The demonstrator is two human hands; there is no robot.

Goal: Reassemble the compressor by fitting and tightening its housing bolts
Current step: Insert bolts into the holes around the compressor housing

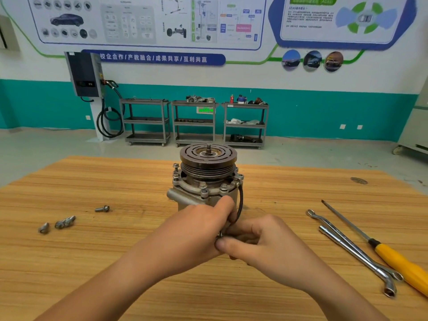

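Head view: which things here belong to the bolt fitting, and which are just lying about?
In the job:
compressor; loose bolts to its left; small metal part pinched by the right hand, with the left hand against it; wrenches.

Lying about:
yellow-handled screwdriver (probably); carts; wall charger; posters.

Head view, downward, near compressor [206, 176]
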